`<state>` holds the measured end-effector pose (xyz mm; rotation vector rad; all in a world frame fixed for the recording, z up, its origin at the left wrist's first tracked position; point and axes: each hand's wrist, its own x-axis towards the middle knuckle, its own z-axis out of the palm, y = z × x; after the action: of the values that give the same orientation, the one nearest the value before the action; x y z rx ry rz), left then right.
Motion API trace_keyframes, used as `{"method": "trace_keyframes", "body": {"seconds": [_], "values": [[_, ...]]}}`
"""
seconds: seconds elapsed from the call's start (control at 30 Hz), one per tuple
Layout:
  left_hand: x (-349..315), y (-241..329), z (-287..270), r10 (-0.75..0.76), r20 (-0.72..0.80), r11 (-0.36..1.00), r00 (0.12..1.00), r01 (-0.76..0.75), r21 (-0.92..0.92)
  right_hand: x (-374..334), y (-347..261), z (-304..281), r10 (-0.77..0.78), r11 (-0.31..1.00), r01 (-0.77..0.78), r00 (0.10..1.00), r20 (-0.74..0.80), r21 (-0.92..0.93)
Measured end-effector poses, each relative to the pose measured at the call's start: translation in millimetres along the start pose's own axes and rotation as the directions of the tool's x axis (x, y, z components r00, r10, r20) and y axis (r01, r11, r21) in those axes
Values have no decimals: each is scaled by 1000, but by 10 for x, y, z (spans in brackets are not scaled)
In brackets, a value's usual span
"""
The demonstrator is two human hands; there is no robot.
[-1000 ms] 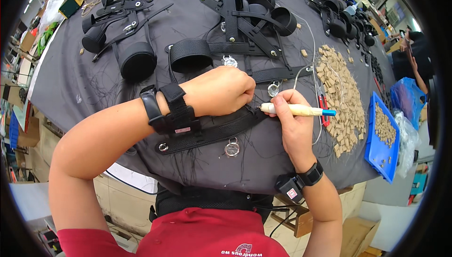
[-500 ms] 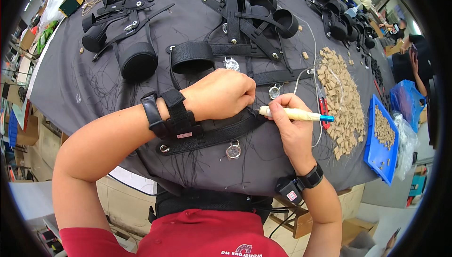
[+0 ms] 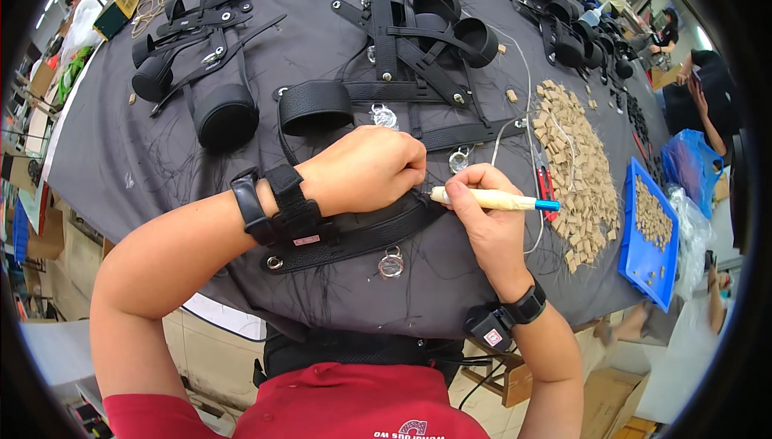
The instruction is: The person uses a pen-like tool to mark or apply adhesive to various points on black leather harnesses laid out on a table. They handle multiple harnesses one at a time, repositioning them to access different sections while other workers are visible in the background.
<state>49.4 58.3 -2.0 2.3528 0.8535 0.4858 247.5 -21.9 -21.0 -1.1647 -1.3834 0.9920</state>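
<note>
A black leather strap with metal eyelets lies curved on the dark cloth in front of me. My left hand is closed at the strap's right end, knuckles up; its own fist hides the fingertips' grip. In my right hand is a pen-shaped tool with a cream wrapped body and a blue end. Its tip points left, at the strap end beside my left fingers; whether it touches is too small to tell. A clear round charm hangs by the strap's lower edge.
Black strap pieces with cuffs spread over the cloth beyond my hands. On the right are a heap of small tan tabs, red-handled snips, a white cord and a blue tray. Other people stand farther off.
The whole view has shifted slightly, so the table items sit a little farther left. Both hands keep nearly the same place at the strap, and the tool stays in my right hand.
</note>
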Motion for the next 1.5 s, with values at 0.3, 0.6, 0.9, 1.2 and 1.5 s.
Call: {"method": "trace_keyframes", "body": {"seconds": [0.3,0.6,0.9,1.2,1.5], "values": [[2,5,-15,-20,-12,999,1000,20,-42,6,-14,5,-16,1000,16,1000,3,-6],[-7,-23,12,7,-43,998,999,-10,-65,3,-4,-2,-16,998,16,1000,1,-60],[-13,-27,7,-16,-47,994,999,10,-110,0,-22,18,-7,1000,7,1000,-12,-30],[-174,88,-182,124,-133,992,983,-122,19,7,0,3,-1,1000,1,1000,-19,-29],[-1036,403,-832,-365,-11,856,931,331,-397,-3,32,-30,58,997,-57,998,-17,61]]}}
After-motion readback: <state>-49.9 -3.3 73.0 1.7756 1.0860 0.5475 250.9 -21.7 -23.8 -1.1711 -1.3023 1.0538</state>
